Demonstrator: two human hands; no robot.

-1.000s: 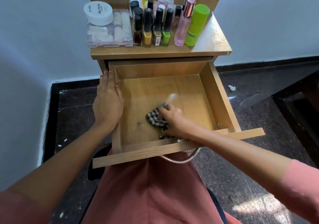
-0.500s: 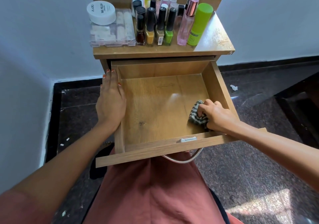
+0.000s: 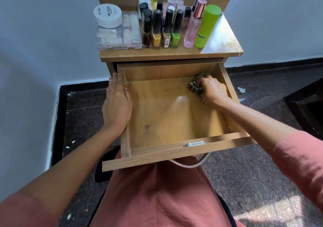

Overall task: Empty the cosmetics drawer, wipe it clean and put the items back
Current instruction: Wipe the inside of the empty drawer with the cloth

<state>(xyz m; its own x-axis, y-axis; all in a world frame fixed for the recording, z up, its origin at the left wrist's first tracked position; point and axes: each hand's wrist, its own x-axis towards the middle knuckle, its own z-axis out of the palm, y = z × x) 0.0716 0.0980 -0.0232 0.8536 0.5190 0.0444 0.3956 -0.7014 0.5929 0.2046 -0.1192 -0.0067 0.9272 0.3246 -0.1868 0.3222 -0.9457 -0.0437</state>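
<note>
Since cloth [image 3: 195, 86] went front-right to back-right corner of drawer [image 3: 157, 154], wiping prob. nearly done; R hand [image 3: 212, 90] clamped on it, L hand [image 3: 117, 107] flat on left rim.

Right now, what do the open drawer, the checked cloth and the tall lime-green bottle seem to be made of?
Light-brown open drawer: likely wood-grain laminate board, satin; visible grain, soft glare patch. Dark checked cloth gripped by the right hand: woven fabric, matte, crumpled folds. Tall lime-green bottle: probably plastic, matte, evenly opaque colour.
</note>
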